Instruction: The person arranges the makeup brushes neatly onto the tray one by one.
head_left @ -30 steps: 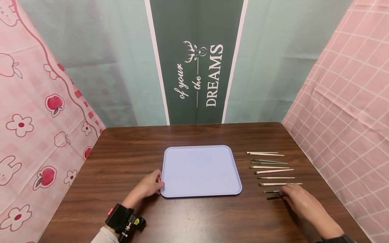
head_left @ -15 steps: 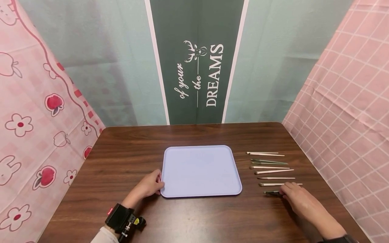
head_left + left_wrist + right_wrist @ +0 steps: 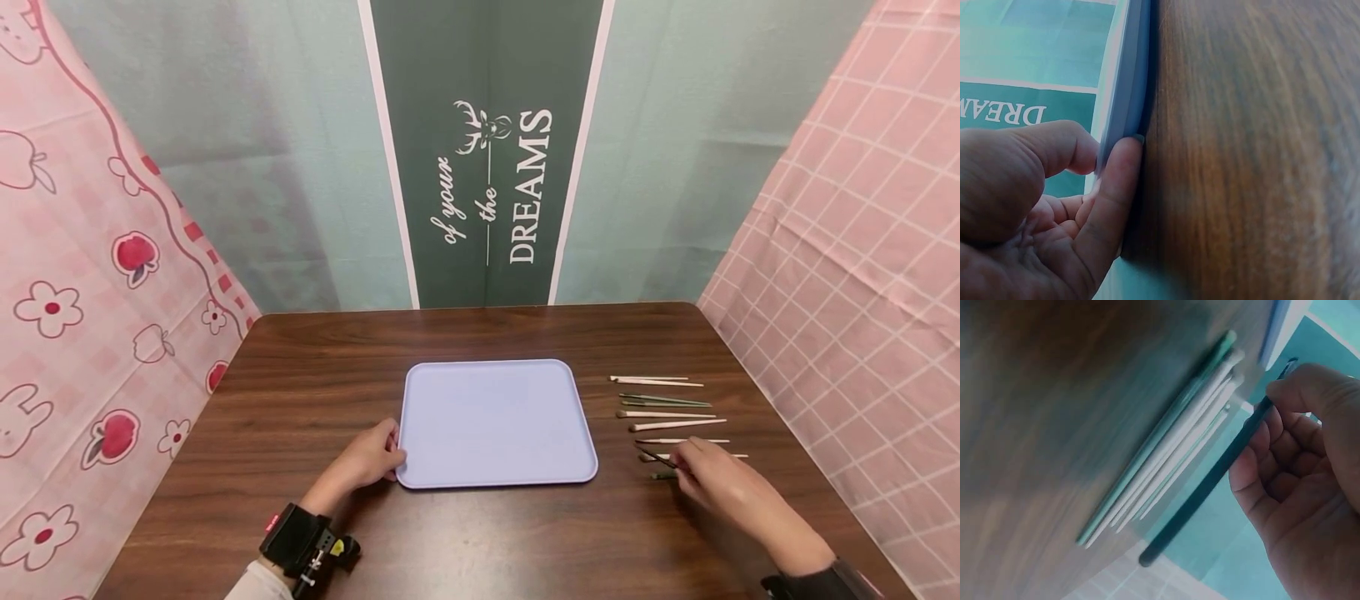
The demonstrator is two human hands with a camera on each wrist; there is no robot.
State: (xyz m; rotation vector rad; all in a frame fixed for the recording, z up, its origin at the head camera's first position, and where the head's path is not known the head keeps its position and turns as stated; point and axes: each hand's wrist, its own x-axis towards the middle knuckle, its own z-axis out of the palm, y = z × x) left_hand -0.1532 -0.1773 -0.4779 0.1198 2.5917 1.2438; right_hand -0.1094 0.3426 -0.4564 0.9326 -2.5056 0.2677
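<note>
At the left side of a pale lilac tray (image 3: 495, 425), my left hand (image 3: 372, 454) pinches the rim between thumb and fingers, and the left wrist view has the thumb at the tray's edge (image 3: 1127, 94). Off to the right, my right hand (image 3: 726, 481) holds a slim black makeup brush (image 3: 1207, 481) between thumb and fingers, lifted above the table and tilted. Under that hand, a dark green brush (image 3: 662, 476) lies partly hidden. Just beyond it are a pale-handled brush (image 3: 738, 456), partly covered by the hand, and another thin pale one (image 3: 656, 440).
More brushes lie in a row up the right side: pale-handled ones (image 3: 671, 414), green ones (image 3: 667, 400) and thin pale ones (image 3: 656, 380) farthest back. The brown wooden table (image 3: 315, 358) is bordered by hanging cloths, pink at both sides and green behind.
The black brush has been picked up from the near end of the row. My right hand has raised it and moved slightly left and away from me. The left hand stays at the tray.
</note>
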